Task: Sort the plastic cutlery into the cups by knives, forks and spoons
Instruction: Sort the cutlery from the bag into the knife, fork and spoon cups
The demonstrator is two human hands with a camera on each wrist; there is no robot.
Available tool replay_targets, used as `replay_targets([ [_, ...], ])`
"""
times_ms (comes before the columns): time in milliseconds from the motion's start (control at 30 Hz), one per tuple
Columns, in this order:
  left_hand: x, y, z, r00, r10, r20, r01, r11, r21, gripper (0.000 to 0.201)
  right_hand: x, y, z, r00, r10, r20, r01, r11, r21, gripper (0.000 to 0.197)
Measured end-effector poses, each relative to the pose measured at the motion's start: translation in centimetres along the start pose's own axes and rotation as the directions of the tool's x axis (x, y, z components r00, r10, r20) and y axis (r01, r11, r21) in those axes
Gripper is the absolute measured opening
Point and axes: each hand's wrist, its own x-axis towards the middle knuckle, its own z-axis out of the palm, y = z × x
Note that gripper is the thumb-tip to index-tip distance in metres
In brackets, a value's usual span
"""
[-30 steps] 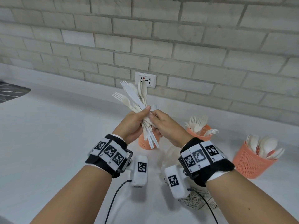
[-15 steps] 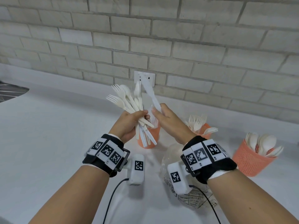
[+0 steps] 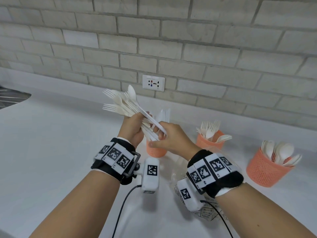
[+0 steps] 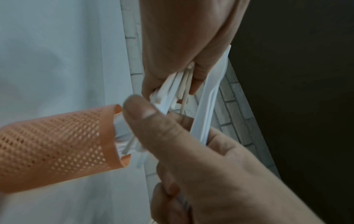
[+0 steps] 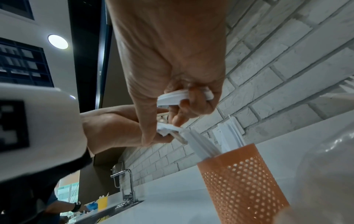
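My left hand (image 3: 133,125) grips a fanned bundle of white plastic cutlery (image 3: 120,103), forks and spoons pointing up and left. My right hand (image 3: 169,136) pinches a white knife (image 3: 152,119) that slants out of the bundle; the wrist views show the knife (image 4: 205,109) (image 5: 172,97) between curled fingers. Both hands hover just above the orange mesh knife cup (image 3: 155,151) (image 4: 57,144) (image 5: 243,181), which holds several knives. Further right stand the fork cup (image 3: 208,143) and the spoon cup (image 3: 264,169).
A crumpled clear plastic bag (image 3: 207,210) lies on the white counter (image 3: 51,152) under my right wrist. A wall socket (image 3: 153,82) sits in the brick wall behind. A sink (image 3: 12,97) is at the far left. A black cable (image 3: 123,203) trails toward me.
Half a second ago my right hand held the knife upright, apart from the bundle. Now the hand is lower, against the left hand, and the knife slants down over the knife cup.
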Motion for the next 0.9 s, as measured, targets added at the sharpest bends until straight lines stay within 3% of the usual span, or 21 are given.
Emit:
replay_targets([
  [100,-0.1,0.0,0.2,0.999,-0.039,-0.003,0.039,0.999,-0.034,0.019,0.2,0.0,0.3,0.999,-0.031,-0.033,0.028,0.996,-0.090,0.037],
  [200,0.1,0.1,0.2,0.995,-0.094,-0.028,0.092,0.995,-0.040,0.016,0.1,0.3,0.4,0.997,-0.046,-0.070,0.041,0.997,-0.072,0.012],
  [333,1.0,0.3,-0.6,0.993,-0.072,-0.090,0.067,0.996,-0.061,0.014,-0.3,0.8,-0.5,1.000,0.012,-0.004,-0.012,0.998,-0.056,0.033],
  [467,0.8,-0.1,-1.3,0.995,-0.052,-0.081,0.044,0.994,-0.101,0.017,-0.8,1.5,-2.1,0.990,0.083,0.111,-0.080,0.996,-0.037,0.011],
  [633,1.3,-0.9,-0.9,0.991,-0.074,-0.113,0.061,0.991,-0.117,0.015,-0.9,2.0,-2.4,0.961,0.148,0.232,-0.153,0.988,0.001,0.019],
  [833,1.3,-1.4,0.0,0.992,-0.120,-0.050,0.114,0.988,-0.107,0.009,-0.7,1.7,-1.3,0.972,0.068,0.225,-0.081,0.995,0.050,0.020],
  [900,1.2,-1.0,-0.4,0.992,-0.124,-0.027,0.122,0.990,-0.076,0.017,-0.8,1.7,-1.9,0.963,0.072,0.261,-0.091,0.994,0.061,0.018],
])
